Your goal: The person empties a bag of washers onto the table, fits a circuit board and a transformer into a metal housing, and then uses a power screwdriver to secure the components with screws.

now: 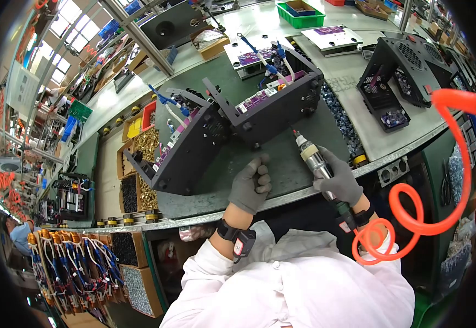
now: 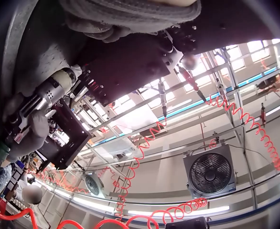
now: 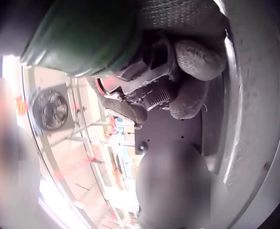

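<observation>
In the head view, the gloved right hand (image 1: 341, 177) grips a silver pneumatic screwdriver (image 1: 315, 161), its tip pointing up-left close to a black metal case (image 1: 276, 117). The screwdriver (image 2: 49, 90) also shows in the left wrist view. Near the mat's front edge, the gloved left hand (image 1: 250, 185) has its fingers curled inward, below the case; nothing shows in it, though its palm is hidden. A second black case (image 1: 189, 156) stands tilted at its left, touching the first. Both cases carry purple boards and blue-and-white cables.
Bins of brass-coloured (image 1: 147, 145) and black fasteners (image 1: 129, 194) lie left of the green mat (image 1: 303, 177). Bluish small parts (image 1: 341, 117) fill a strip on its right. Another black case (image 1: 407, 71) stands beyond. An orange coiled hose (image 1: 413, 218) loops beside the right arm.
</observation>
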{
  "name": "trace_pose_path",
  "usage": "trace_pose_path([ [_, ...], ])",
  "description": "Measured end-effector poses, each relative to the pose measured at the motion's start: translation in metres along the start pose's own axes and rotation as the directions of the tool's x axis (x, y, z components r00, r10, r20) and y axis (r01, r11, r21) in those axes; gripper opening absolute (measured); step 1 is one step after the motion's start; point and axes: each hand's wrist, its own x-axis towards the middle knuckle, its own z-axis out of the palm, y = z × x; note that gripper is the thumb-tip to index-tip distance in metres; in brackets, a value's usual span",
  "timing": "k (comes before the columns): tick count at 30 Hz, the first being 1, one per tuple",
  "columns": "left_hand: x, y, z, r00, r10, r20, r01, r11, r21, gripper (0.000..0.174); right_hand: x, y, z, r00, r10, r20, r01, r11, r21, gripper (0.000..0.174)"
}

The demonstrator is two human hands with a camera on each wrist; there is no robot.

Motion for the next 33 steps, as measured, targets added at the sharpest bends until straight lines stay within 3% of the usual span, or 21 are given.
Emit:
trace_pose_path([
  [1, 0.0, -0.001, 0.002, 1.0, 0.002, -0.003, -0.002, 1.0, -0.001, 0.023, 0.0, 0.001, 0.001, 0.99, -0.138, -0.03, 0.126, 0.958, -0.258, 0.089],
  [2, 0.001, -0.002, 0.002, 1.0, 0.002, -0.002, -0.002, 1.0, 0.0, 0.023, -0.001, -0.002, 0.002, 0.99, -0.139, -0.03, 0.126, 0.958, -0.257, 0.089],
  [4, 0.003, -0.003, 0.002, 1.0, -0.005, 0.015, 0.005, 1.0, -0.009, 0.024, -0.003, -0.015, 0.003, 0.997, 0.064, -0.039, -0.075, 0.85, -0.522, 0.09],
  [6, 0.003, -0.004, 0.002, 1.0, -0.003, 0.012, 0.003, 1.0, -0.011, 0.025, -0.003, -0.015, 0.004, 0.997, 0.07, -0.041, -0.081, 0.834, -0.545, 0.09],
  [8, 0.003, -0.004, 0.0, 1.0, -0.001, 0.009, 0.001, 1.0, -0.013, 0.025, 0.0, -0.004, 0.002, 1.0, -0.025, -0.007, 0.022, 0.954, -0.3, 0.088],
  [9, 0.004, -0.002, -0.003, 1.0, 0.008, 0.017, -0.007, 1.0, -0.027, 0.026, 0.004, -0.001, 0.0, 1.0, -0.026, -0.008, 0.023, 0.954, -0.298, 0.088],
  [11, 0.004, 0.001, -0.005, 1.0, 0.018, 0.023, -0.018, 0.999, -0.04, 0.026, 0.013, 0.004, -0.004, 0.998, 0.044, 0.034, -0.047, 0.996, 0.076, 0.086],
  [15, 0.003, 0.008, -0.003, 0.995, 0.076, -0.059, -0.078, 0.997, -0.023, 0.026, 0.016, 0.012, 0.005, 0.999, -0.027, 0.032, 0.023, 0.991, 0.129, 0.085],
  [17, 0.0, 0.014, -0.003, 0.992, 0.103, -0.074, -0.105, 0.994, -0.015, 0.027, 0.007, -0.01, 0.008, 0.98, 0.124, 0.156, -0.175, 0.912, 0.372, 0.085],
  [20, 0.003, 0.018, -0.002, 0.99, 0.096, -0.105, -0.096, 0.995, 0.012, 0.024, -0.01, -0.017, 0.008, 0.948, 0.155, 0.279, -0.271, 0.851, 0.45, 0.087],
  [24, 0.006, 0.019, 0.002, 0.996, 0.029, 0.087, -0.031, 0.999, 0.022, 0.024, -0.031, -0.044, 0.016, 0.861, 0.159, 0.483, -0.38, 0.833, 0.403, 0.089],
  [25, 0.005, 0.019, 0.005, 0.986, 0.022, 0.165, -0.028, 0.999, 0.034, 0.025, -0.033, -0.042, 0.02, 0.88, 0.142, 0.454, -0.348, 0.843, 0.41, 0.089],
  [28, 0.0, 0.018, 0.008, 0.977, 0.049, 0.207, -0.041, 0.998, -0.044, 0.026, -0.035, -0.039, 0.022, 0.872, 0.155, 0.463, -0.364, 0.839, 0.405, 0.091],
  [33, -0.006, 0.015, 0.007, 0.983, 0.112, 0.144, -0.107, 0.993, -0.045, 0.026, -0.036, -0.038, 0.026, 0.873, 0.153, 0.462, -0.37, 0.826, 0.426, 0.09],
])
